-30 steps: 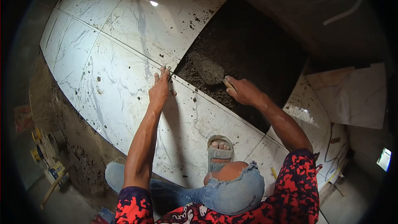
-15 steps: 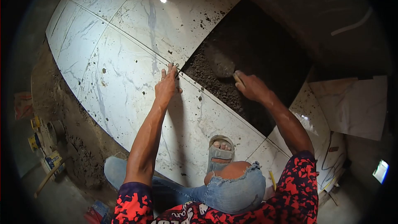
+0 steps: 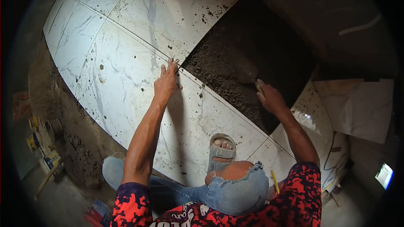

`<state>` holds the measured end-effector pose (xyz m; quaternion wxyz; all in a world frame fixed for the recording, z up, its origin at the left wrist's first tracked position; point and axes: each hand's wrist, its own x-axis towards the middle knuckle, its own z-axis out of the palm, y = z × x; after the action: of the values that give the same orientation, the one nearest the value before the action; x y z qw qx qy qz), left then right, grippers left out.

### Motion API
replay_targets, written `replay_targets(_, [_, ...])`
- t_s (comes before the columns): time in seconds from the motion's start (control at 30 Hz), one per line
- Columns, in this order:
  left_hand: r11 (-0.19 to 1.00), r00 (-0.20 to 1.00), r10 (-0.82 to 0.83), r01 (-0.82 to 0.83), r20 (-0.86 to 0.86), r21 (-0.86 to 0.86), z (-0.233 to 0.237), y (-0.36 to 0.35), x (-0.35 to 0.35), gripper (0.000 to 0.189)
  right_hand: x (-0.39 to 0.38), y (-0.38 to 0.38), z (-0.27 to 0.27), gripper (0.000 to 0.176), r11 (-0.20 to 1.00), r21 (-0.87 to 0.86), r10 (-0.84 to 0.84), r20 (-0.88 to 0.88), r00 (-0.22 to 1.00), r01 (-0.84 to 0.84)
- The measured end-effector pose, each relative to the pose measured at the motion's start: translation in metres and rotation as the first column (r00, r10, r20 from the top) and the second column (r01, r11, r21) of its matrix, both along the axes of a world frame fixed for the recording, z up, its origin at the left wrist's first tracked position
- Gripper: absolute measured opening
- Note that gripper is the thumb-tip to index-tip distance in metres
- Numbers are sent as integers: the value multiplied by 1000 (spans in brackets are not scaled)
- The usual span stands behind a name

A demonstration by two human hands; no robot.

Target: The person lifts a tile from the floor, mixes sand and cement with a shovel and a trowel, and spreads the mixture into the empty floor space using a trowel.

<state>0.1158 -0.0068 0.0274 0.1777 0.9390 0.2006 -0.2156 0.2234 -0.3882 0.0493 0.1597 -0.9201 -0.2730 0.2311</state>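
My left hand (image 3: 166,82) rests on a white marbled tile (image 3: 126,82), fingers stretched out and apart. Its fingertips lie by the tile joint, close to the corner of an untiled patch of dark, crumbly mortar (image 3: 214,67). Over that patch, my right hand (image 3: 272,99) grips the handle of a trowel (image 3: 246,74). The trowel's blade points away to the upper left, low over the mortar, and blends into the dark surface. Bits of mortar are scattered across the tiles around both hands.
My sandalled foot (image 3: 221,151) stands on the tile in front of me. Cut tile pieces (image 3: 357,107) lean at the right. Bare, rough ground (image 3: 80,151) with yellow items (image 3: 33,143) lies at the left. A yellow stick (image 3: 275,182) is beside my knee.
My right hand has moved the trowel to the right and slightly nearer across the mortar. My left hand keeps its place on the tile; the view has shifted slightly.
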Motion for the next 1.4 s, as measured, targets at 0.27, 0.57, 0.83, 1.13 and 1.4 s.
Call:
replay_targets(0.27, [1000, 1000, -6, 7, 24, -17, 0, 1, -1, 101, 4, 65, 34, 49, 975, -145, 173, 32, 984, -166])
replay_targets(0.57, [998, 997, -49, 46, 57, 46, -11, 4, -6, 101, 25, 17, 16, 46, 917, -64, 389, -87, 917, -395])
replay_targets(0.83, [998, 997, -57, 55, 55, 41, -11, 6, -6, 99, 21, 97, 16, 39, 902, -112, 409, -86, 909, -416])
replay_targets(1.13, [998, 997, -46, 42, 61, 52, -10, 4, -6, 98, 27, 75, 23, 39, 955, -72, 286, -23, 958, -287])
replay_targets(1.4, [999, 997, -47, 45, 67, 30, -11, 3, -9, 99, 50, 80, 14, 42, 946, -170, 276, -16, 961, -275])
